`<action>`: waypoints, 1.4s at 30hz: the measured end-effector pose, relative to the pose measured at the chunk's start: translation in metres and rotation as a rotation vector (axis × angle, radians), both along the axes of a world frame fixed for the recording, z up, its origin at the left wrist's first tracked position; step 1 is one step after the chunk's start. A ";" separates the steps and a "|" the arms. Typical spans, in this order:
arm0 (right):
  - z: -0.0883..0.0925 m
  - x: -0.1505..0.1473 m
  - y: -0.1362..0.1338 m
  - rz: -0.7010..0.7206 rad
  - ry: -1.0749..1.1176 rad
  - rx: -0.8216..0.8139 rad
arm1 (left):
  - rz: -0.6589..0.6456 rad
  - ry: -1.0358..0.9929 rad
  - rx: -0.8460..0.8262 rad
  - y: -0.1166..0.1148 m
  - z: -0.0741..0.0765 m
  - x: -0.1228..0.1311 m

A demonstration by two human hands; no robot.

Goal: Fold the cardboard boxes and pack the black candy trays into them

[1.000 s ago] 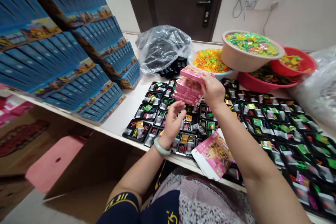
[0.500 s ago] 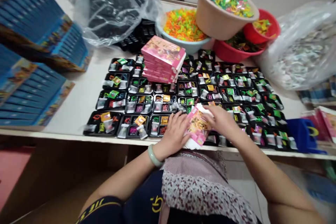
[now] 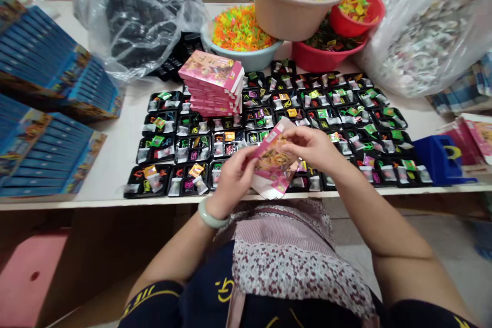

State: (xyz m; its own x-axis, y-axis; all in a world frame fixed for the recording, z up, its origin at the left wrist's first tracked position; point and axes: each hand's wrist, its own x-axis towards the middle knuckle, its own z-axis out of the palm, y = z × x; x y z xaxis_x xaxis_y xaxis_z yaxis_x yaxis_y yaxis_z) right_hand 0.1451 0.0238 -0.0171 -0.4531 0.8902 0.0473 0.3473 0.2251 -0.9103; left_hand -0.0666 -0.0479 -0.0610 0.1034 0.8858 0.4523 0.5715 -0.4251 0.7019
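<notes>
While left hand (image 3: pixel 235 177) pinches left edge of pink carton (image 3: pixel 271 155), right hand (image 3: pixel 315 149) grips upper right side, so carton's basically slanted between both, over black trays (image 3: pixel 149 196).

You were in what looked like a packing workshop. Rows of filled black trays (image 3: pixel 321 118) lay on your table (image 3: pixel 126 125); behind the trays stood tubs (image 3: pixel 294 14) heaped with bright bits (image 3: pixel 243 31), behind their right end a bulging bag (image 3: pixel 426 41), and left of them ranks of matching blue boxes (image 3: pixel 44 151).
</notes>
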 end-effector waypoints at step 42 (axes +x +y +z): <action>-0.061 0.035 -0.098 -0.280 0.316 -0.187 | -0.304 -0.546 -0.570 -0.019 -0.012 0.021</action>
State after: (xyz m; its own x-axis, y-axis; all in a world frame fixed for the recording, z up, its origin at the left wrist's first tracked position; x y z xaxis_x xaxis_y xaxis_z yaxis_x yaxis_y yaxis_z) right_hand 0.1799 -0.0741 -0.0780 -0.1828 0.9827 -0.0289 0.0703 -0.0163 -0.9974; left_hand -0.0457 -0.0665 -0.0733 0.2705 0.9627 0.0003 0.0081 -0.0026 1.0000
